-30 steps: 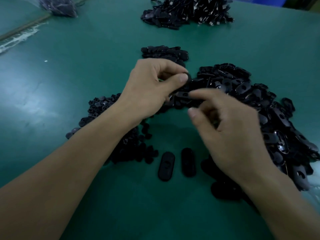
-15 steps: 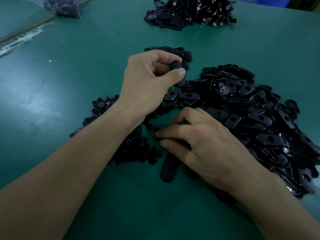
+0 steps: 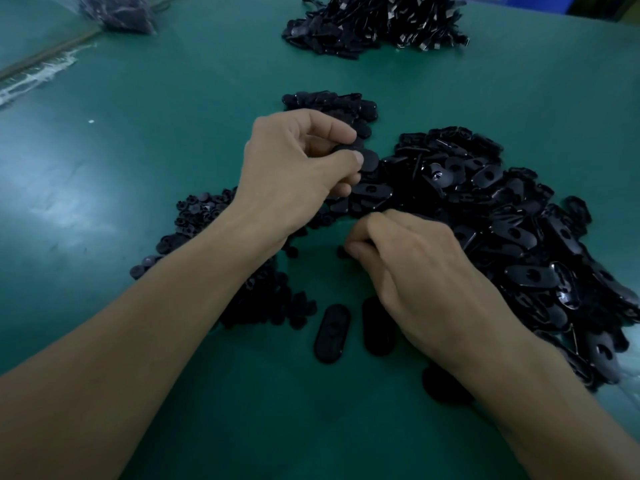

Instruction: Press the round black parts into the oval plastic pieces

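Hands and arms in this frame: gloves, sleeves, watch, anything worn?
Nothing worn that shows. Left hand and right hand are bare: no gloves, rings or watch visible. Forearms are bare to the frame edge, no sleeves in view.

Curled under the right hand (image 3: 415, 271), fingertips out of sight; unclear whether anything small pinched there; covered along its right side by that hand, the near oval piece (image 3: 375, 329); half buried beneath the right wrist, a dark shape (image 3: 443, 389), too dim to identify; mostly masked by thumb and fingers of the left hand (image 3: 298, 168), the held oval piece (image 3: 369, 161); hidden in part behind the left forearm (image 3: 156, 323), the pile of round parts (image 3: 201, 216); cropped at the far edge, the far pile (image 3: 374, 26) and the plastic bag (image 3: 121, 12), contents blurred; cropped at the right, the pile of oval pieces (image 3: 519, 220).
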